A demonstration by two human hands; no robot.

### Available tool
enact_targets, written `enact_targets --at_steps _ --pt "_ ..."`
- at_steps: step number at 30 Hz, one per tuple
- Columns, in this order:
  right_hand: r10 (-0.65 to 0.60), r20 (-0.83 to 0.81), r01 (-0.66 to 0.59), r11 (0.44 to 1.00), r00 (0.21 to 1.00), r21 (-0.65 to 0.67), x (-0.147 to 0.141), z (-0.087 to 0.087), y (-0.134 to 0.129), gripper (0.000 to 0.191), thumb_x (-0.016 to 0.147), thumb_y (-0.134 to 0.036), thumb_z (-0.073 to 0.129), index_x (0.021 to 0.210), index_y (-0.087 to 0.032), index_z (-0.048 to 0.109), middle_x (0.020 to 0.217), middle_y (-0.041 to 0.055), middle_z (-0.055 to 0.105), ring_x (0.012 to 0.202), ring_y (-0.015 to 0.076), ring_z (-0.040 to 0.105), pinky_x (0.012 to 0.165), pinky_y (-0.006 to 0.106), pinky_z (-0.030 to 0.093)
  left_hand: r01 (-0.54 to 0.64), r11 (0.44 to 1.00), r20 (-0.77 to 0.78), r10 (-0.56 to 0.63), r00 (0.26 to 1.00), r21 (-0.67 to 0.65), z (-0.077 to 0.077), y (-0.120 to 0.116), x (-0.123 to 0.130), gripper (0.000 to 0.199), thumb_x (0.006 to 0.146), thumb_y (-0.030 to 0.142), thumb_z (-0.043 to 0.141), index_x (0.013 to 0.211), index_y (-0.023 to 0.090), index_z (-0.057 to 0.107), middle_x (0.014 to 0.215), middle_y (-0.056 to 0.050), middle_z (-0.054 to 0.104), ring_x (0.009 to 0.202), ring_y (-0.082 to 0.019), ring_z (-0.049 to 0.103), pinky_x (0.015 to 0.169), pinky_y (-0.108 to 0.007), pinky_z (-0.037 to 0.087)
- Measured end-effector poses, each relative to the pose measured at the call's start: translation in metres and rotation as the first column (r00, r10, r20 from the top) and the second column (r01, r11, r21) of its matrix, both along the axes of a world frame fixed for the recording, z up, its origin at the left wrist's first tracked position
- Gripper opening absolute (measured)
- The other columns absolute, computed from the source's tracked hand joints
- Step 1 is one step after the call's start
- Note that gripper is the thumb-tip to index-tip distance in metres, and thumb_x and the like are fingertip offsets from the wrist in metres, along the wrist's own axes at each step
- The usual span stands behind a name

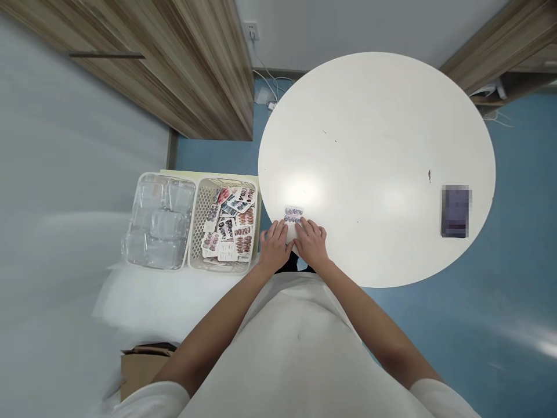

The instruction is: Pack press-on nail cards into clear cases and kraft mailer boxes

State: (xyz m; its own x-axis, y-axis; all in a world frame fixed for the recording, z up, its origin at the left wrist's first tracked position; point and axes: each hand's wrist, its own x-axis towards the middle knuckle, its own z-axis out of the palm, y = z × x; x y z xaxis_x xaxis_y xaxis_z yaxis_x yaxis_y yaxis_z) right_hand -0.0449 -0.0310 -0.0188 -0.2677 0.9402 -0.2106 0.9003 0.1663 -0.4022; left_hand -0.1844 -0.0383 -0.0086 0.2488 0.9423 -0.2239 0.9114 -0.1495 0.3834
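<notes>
A small card of purple and pink press-on nails lies on the white round table near its front left edge. My left hand rests flat at the card's lower left, fingers stretched out. On the other side, my right hand lies with its fingers spread, their tips at the card's lower right edge. The two thumbs are close together below the card. Neither hand grips anything.
Left of the table stands a white basket with several nail cards, beside another basket of clear plastic boxes. A dark, blurred-out rectangular object lies at the table's right. A cardboard box is at lower left.
</notes>
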Motion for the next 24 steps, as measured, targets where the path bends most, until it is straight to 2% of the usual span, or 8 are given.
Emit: enact_targets --at_steps 9,17,24 --pt "0.013 0.018 -0.012 1.000 1.000 -0.011 -0.020 -0.001 0.031 0.042 0.083 -0.023 0.036 0.125 -0.020 0.040 0.138 0.0093 0.033 0.123 0.0273 0.027 0.096 0.046 0.017 -0.072 0.997 0.017 0.072 0.997 -0.006 -0.003 0.025 -0.012 0.048 0.086 0.036 0.034 0.129 0.014 0.037 0.137 -0.012 0.034 0.129 -0.028 0.024 0.099 -0.045 0.021" --pt "0.013 0.037 -0.012 1.000 0.999 -0.026 -0.022 -0.001 0.033 0.044 0.083 -0.023 0.037 0.127 -0.019 0.038 0.139 0.0091 0.031 0.123 0.0278 0.027 0.095 0.045 0.018 -0.094 0.995 0.081 0.096 0.992 -0.025 -0.003 0.027 -0.011 0.049 0.086 0.035 0.033 0.130 0.013 0.036 0.138 -0.012 0.033 0.129 -0.028 0.023 0.100 -0.045 0.022" --pt "0.025 0.052 -0.024 0.999 0.998 -0.023 -0.021 0.000 0.033 0.044 0.083 -0.024 0.037 0.127 -0.019 0.037 0.140 0.0102 0.029 0.124 0.0288 0.026 0.093 0.046 0.020 -0.081 0.997 0.065 0.080 0.995 0.004 -0.006 0.027 -0.012 0.050 0.086 0.034 0.033 0.131 0.012 0.033 0.139 -0.012 0.031 0.130 -0.026 0.021 0.100 -0.043 0.022"
